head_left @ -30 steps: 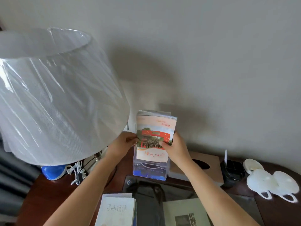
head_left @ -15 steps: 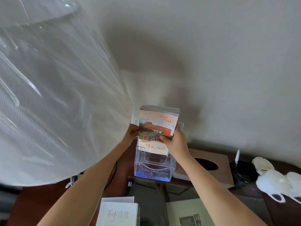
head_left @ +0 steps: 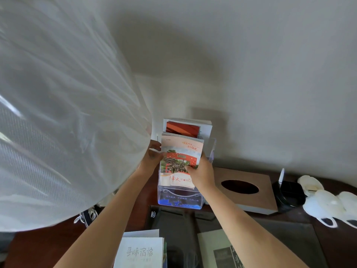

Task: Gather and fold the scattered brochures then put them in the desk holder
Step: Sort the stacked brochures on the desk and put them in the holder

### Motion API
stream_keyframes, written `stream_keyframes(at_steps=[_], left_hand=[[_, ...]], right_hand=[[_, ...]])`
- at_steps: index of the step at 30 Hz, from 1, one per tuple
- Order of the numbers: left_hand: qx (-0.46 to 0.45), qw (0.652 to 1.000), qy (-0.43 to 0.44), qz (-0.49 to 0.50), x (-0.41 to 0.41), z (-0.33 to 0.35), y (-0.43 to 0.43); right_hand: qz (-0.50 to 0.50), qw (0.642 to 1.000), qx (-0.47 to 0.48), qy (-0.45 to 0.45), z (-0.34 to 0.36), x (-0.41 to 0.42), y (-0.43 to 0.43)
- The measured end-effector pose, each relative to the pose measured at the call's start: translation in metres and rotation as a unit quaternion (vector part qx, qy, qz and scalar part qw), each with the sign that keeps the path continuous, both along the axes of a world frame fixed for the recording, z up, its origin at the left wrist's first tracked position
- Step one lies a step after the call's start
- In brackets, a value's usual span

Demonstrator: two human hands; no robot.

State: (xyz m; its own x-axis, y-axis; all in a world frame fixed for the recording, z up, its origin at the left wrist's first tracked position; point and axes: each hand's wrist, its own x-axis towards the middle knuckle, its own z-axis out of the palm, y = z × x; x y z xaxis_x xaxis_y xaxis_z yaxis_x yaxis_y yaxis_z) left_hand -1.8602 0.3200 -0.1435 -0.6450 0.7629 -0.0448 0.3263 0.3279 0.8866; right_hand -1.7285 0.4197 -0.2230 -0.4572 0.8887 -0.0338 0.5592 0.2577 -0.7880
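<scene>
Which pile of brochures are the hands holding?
The front pile, showing a red gate, held between the left hand and right hand. The orange-red pile stands behind, clear of both hands.

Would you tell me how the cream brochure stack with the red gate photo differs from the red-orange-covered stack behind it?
The cream brochure stack is gripped by the left hand and right hand; the red-orange-covered stack is not held. The cream stack sits lower in front; the red-orange one higher behind. Both stand upright in the clear plastic holder.
</scene>
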Motion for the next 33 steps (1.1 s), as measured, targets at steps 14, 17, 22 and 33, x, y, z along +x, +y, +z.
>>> stream_keyframes(at_steps=[14,17,22,33], left_hand=[[-0.003,0.998,0.018,0.055,-0.004,-0.019,0.014],[-0.004,0.997,0.051,0.057,-0.009,-0.023,-0.003],[-0.092,0.985,0.06,0.134,-0.002,-0.083,-0.114],[-0.327,0.925,-0.112,0.16,0.093,-0.177,-0.257]], right_hand=[[-0.247,0.952,0.051,0.174,0.026,-0.012,-0.037],[-0.253,0.93,0.046,0.264,0.035,0.005,-0.042],[-0.152,0.963,-0.069,0.212,0.003,0.065,-0.093],[-0.062,0.902,-0.411,-0.114,-0.088,0.095,-0.232]])
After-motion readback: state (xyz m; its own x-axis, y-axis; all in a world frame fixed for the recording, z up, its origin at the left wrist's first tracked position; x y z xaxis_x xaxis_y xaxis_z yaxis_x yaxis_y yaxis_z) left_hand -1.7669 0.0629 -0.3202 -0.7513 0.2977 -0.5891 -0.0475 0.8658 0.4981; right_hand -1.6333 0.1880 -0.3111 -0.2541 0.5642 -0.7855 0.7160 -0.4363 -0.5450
